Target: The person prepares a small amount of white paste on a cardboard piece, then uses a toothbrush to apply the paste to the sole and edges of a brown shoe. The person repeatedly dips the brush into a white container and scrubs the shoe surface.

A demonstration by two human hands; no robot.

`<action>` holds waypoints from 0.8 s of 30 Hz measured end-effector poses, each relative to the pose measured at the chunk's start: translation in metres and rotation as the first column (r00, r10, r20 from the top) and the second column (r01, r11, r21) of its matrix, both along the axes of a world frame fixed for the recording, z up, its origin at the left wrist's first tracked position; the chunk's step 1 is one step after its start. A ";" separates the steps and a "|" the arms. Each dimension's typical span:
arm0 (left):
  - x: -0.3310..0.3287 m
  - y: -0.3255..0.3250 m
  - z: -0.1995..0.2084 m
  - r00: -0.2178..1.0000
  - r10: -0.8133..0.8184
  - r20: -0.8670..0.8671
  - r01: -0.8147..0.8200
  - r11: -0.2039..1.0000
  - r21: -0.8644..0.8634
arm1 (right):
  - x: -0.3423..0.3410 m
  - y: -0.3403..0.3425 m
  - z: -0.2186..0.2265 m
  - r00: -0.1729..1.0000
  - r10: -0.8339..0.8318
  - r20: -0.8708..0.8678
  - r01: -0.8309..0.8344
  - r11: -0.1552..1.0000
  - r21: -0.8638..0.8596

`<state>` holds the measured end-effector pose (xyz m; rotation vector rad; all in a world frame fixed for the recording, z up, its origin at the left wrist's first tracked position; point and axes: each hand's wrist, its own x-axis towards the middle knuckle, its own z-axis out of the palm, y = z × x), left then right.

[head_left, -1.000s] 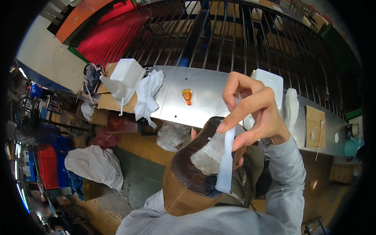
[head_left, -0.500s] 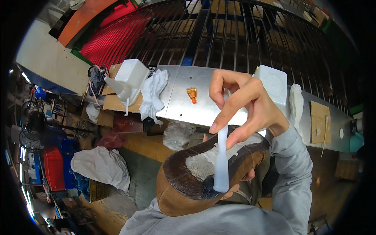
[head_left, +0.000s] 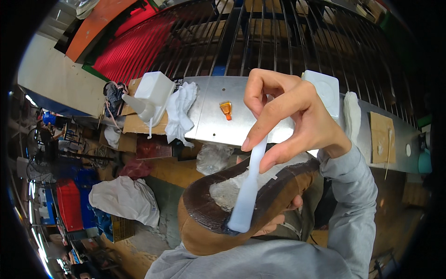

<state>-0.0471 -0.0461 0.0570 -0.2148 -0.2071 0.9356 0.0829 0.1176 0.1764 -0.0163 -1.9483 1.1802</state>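
Note:
A brown suede shoe (head_left: 269,200) lies bottom up in front of my body. Its underside has a dark, glossy, wet-looking margin around a rough grey-white middle. My right hand (head_left: 304,116) pinches a brush with a pale translucent plastic handle (head_left: 247,200) between thumb and fingers. The dark bristles touch the margin near the shoe's rounded left end and are mostly hidden by the handle. My left hand (head_left: 270,226) grips the shoe from beneath; a few fingers show along its near side and one fingertip at its far edge, the palm being hidden.
Along the metal bench (head_left: 211,107) stand a white spouted bottle (head_left: 151,93), a crumpled white cloth (head_left: 181,109), a small amber-and-orange object (head_left: 226,109) and a white container (head_left: 323,93). Cardboard with a thin stick (head_left: 383,139) lies right. Dark metal bars (head_left: 278,42) rise behind; a white sack (head_left: 123,197) is lower left.
My right hand has drawn the brush left and slightly down along the margin, tilting its handle more. The shoe has shifted a little left, still held from below.

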 end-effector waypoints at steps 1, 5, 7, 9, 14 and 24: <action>-0.001 0.000 0.001 1.000 0.003 -0.009 -0.003 1.000 0.009 | 0.000 0.002 -0.001 1.000 0.015 -0.002 -0.015 1.000 -0.002; -0.005 0.000 0.004 0.999 0.018 -0.040 -0.017 0.999 0.029 | 0.001 0.007 -0.010 0.998 0.054 -0.027 -0.053 0.998 0.027; -0.008 -0.001 0.006 0.998 0.025 -0.061 -0.022 0.999 0.043 | 0.003 0.009 -0.013 0.998 0.055 -0.015 -0.055 0.998 0.017; -0.010 -0.002 0.008 0.996 0.035 -0.087 -0.030 0.998 0.057 | 0.004 0.010 -0.016 0.998 0.058 -0.007 -0.058 0.998 0.013; -0.018 0.004 0.016 0.983 0.085 -0.164 -0.062 0.988 0.141 | 0.008 0.012 -0.019 0.998 0.065 0.025 -0.065 0.998 0.005; -0.070 0.057 0.052 0.779 0.569 -0.263 -0.329 0.728 0.601 | 0.113 -0.018 -0.025 0.715 -0.690 0.114 0.697 0.716 -0.040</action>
